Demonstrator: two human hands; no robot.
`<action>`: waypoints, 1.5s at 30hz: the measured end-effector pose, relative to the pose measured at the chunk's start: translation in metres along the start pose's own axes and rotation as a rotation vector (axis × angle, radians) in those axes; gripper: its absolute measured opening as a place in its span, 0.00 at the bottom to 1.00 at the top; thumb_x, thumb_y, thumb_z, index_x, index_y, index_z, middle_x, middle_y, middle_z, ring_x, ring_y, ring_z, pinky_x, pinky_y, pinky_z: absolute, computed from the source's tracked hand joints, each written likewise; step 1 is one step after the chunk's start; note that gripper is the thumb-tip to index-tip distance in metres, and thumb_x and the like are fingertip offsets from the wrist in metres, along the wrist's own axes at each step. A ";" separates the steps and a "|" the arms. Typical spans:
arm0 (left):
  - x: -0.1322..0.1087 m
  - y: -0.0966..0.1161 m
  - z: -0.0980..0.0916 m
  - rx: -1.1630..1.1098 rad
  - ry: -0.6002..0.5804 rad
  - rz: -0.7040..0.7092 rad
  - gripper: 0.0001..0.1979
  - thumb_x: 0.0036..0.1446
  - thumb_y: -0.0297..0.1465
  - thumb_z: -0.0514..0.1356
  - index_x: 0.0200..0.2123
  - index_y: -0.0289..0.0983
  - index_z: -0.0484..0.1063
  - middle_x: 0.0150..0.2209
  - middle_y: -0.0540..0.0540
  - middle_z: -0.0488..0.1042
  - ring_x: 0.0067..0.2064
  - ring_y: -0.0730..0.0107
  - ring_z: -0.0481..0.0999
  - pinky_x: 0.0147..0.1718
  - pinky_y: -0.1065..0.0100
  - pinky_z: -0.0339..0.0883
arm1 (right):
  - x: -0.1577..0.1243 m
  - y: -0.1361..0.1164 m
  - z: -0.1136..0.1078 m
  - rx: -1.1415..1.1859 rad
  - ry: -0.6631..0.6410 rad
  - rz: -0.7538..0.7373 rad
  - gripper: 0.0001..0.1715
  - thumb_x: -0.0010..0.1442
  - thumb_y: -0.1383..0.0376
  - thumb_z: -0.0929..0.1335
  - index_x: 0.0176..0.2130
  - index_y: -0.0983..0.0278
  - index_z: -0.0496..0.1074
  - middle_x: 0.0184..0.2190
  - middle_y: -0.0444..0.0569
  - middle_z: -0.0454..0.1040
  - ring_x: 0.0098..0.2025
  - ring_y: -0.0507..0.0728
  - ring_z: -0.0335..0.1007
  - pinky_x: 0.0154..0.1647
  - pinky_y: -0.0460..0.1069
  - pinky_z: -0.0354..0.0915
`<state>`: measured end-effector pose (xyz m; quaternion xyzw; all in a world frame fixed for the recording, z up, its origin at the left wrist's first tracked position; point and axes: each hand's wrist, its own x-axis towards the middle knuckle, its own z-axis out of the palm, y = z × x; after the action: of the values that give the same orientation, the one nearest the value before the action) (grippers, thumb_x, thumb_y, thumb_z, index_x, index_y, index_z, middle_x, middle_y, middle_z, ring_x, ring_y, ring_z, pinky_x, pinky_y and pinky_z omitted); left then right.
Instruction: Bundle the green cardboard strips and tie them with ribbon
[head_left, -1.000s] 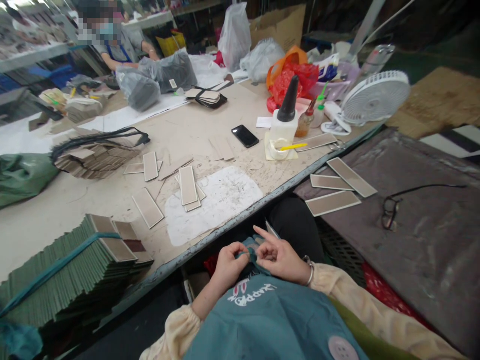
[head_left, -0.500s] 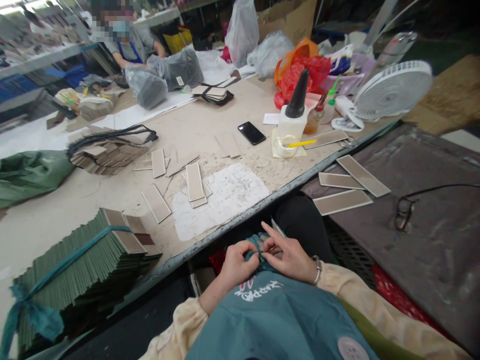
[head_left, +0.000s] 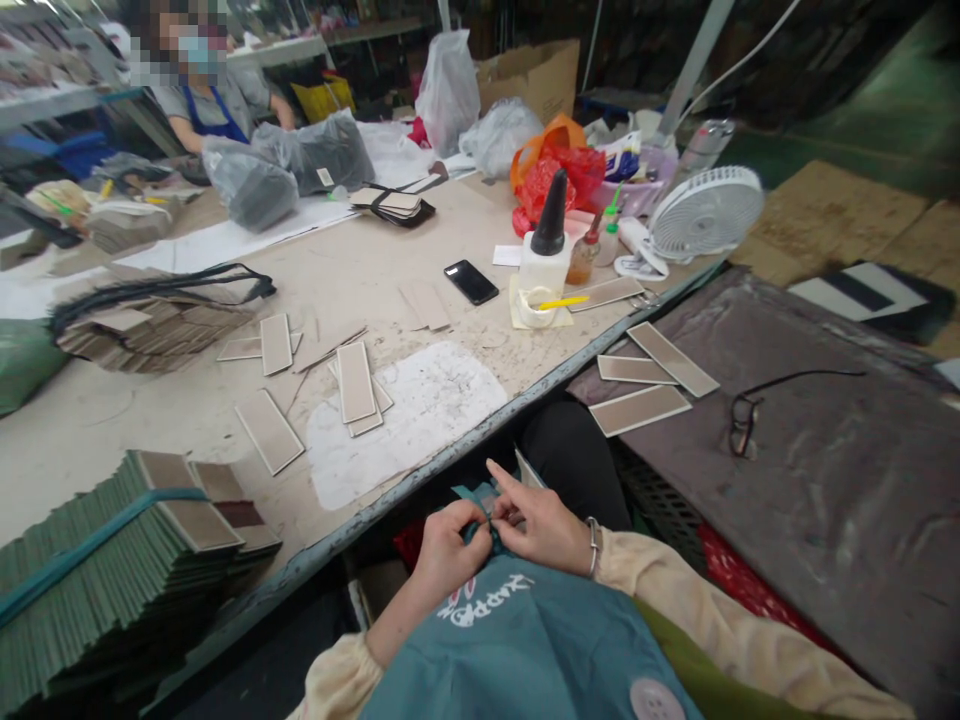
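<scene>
Down at my lap, my left hand point(head_left: 448, 545) pinches a teal cloth strip point(head_left: 471, 495) between thumb and fingers. Close against it, my right hand point(head_left: 546, 527) grips the same strip with thumb and lower fingers while its index finger points outward. The fingers hide most of the strip. Just beyond the right hand, the edge of a pale panel point(head_left: 528, 470) sticks up beside my dark trouser leg. Below both hands spreads my teal apron point(head_left: 517, 650) with white lettering.
Loose beige panels point(head_left: 271, 430) lie on the worktable point(head_left: 405, 260); others point(head_left: 639, 408) rest on the dark surface at right, near glasses point(head_left: 742, 425). A tied green-edged stack point(head_left: 97, 570) stands at left. A glue bottle point(head_left: 545, 265), phone point(head_left: 471, 282) and fan point(head_left: 705, 212) sit further back.
The view has swung to the right, so everything sits further left. My hands stay together on the teal strip, and an end of it now shows above the left fingers.
</scene>
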<state>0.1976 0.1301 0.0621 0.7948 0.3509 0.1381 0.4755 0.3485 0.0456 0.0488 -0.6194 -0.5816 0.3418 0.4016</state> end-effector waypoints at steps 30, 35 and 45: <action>0.003 -0.011 0.006 -0.582 -0.080 -0.434 0.07 0.44 0.33 0.58 0.23 0.34 0.66 0.15 0.56 0.58 0.18 0.80 0.53 0.18 0.75 0.45 | 0.002 0.009 0.009 0.198 0.025 0.041 0.46 0.50 0.73 0.65 0.64 0.55 0.48 0.30 0.40 0.72 0.30 0.49 0.70 0.35 0.48 0.72; 0.003 -0.011 0.007 -0.641 -0.046 -0.407 0.08 0.46 0.33 0.59 0.24 0.34 0.66 0.16 0.55 0.59 0.18 0.80 0.55 0.18 0.74 0.47 | 0.001 0.008 0.009 0.219 0.089 0.052 0.46 0.52 0.72 0.65 0.65 0.53 0.46 0.32 0.41 0.71 0.31 0.49 0.71 0.35 0.48 0.73; 0.001 -0.014 0.007 -0.534 0.013 -0.345 0.05 0.46 0.30 0.57 0.24 0.33 0.68 0.19 0.54 0.61 0.22 0.79 0.57 0.22 0.75 0.52 | -0.001 0.010 0.009 0.128 0.089 0.022 0.46 0.54 0.71 0.65 0.66 0.53 0.43 0.32 0.41 0.72 0.32 0.48 0.71 0.36 0.48 0.74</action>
<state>0.1959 0.1300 0.0461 0.5695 0.4351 0.1477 0.6816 0.3451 0.0458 0.0363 -0.6133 -0.5334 0.3548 0.4621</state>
